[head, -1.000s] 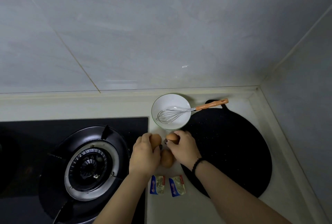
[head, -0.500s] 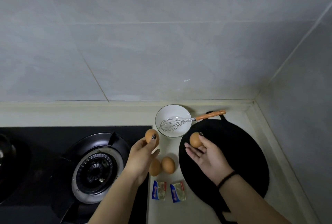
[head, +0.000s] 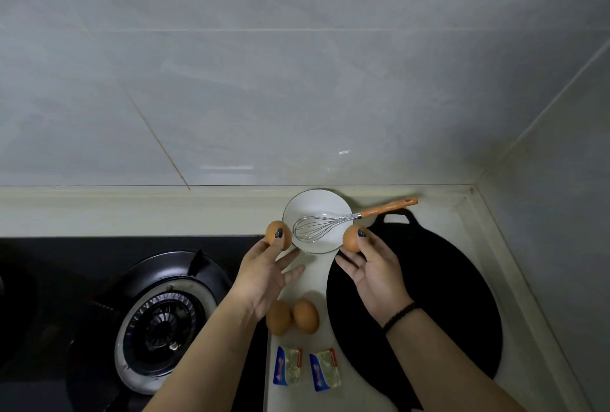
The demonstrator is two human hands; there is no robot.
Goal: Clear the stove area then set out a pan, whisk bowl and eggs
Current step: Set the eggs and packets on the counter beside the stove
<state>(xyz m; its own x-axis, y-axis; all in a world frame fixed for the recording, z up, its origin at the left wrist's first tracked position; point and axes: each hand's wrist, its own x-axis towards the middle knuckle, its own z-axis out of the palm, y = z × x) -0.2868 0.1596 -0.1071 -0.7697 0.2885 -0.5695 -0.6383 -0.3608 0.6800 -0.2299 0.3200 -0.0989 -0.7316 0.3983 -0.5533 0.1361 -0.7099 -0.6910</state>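
My left hand pinches a brown egg between thumb and fingers, just left of the white bowl. My right hand pinches another brown egg at the bowl's right rim. A wire whisk with an orange handle lies in the bowl. Two more eggs lie side by side on the counter below my hands. The flat black pan rests on the counter to the right, partly under my right forearm.
A gas burner sits on the black stove at the left. Two small foil-wrapped packets lie on the counter near the front. Tiled walls close the back and the right corner.
Both hands lifted an egg each from the group on the counter and raised them apart to either side of the bowl. Two eggs stayed on the counter.
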